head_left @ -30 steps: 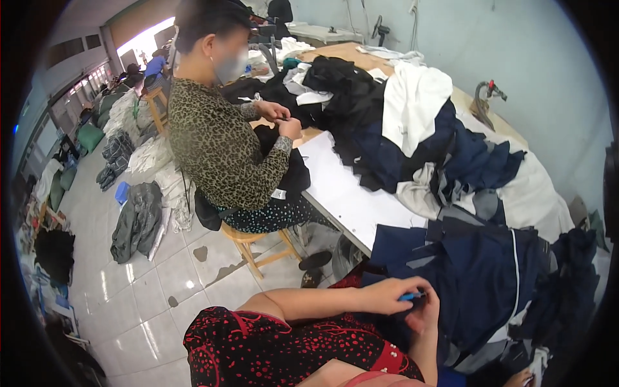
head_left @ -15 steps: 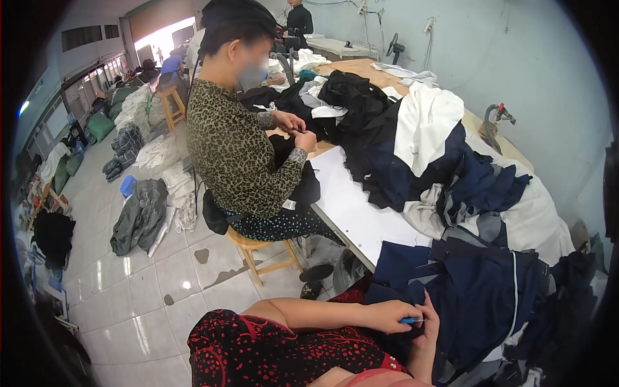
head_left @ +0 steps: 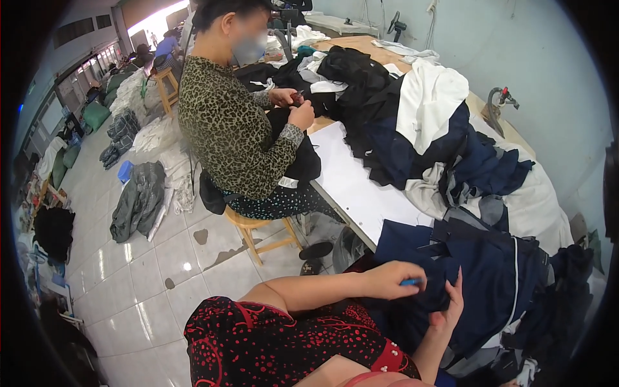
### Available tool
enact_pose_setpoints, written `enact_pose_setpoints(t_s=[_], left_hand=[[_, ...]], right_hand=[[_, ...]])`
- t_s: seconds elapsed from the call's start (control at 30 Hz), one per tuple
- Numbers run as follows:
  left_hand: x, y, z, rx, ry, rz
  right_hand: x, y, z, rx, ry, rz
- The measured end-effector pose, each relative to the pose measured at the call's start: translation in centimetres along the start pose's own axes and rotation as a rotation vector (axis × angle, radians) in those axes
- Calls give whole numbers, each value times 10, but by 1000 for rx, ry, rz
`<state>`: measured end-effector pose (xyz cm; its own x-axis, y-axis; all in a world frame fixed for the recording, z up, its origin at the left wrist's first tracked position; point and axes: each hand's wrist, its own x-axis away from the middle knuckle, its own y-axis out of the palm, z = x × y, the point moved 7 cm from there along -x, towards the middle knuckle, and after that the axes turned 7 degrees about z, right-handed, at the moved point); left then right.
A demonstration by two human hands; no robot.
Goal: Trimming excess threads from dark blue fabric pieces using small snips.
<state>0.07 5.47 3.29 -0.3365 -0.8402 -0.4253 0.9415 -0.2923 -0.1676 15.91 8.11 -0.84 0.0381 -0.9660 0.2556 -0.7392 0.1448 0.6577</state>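
Over a pile of navy cloth, my left hand (head_left: pixel 394 280) is closed around a small blue-handled tool, which looks like thread snips (head_left: pixel 410 282). Beside it on the right, my right hand (head_left: pixel 449 303) has its fingers stretched upward and its thumb apart. A fold of navy fabric (head_left: pixel 433 291) lies against those fingers, partly hiding them. More navy pieces (head_left: pixel 483 290) spread out to the right, with a white strip (head_left: pixel 515 277) running across them.
A person in a leopard-print top (head_left: pixel 232 129) sits across to the left on a wooden stool (head_left: pixel 258 235), handling dark cloth. Black, navy and white garments (head_left: pixel 429 106) heap on the white tabletop (head_left: pixel 361 180). Grey garments (head_left: pixel 137 201) lie on the tiled floor.
My hands have moved apart: the left has lifted away from the fabric with the blue tool, and the right has straightened its fingers. The seated person's hands have shifted slightly.
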Motion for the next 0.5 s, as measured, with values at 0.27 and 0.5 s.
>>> enact_pose_setpoints(t_s=[0.27,0.5], left_hand=[[-6,-9,-9,-217,35,218],[-11,-35,-9,-121,-56,300]], right_hand=[[14,12,38,8,84,33],[12,40,20,-18,72,-34]])
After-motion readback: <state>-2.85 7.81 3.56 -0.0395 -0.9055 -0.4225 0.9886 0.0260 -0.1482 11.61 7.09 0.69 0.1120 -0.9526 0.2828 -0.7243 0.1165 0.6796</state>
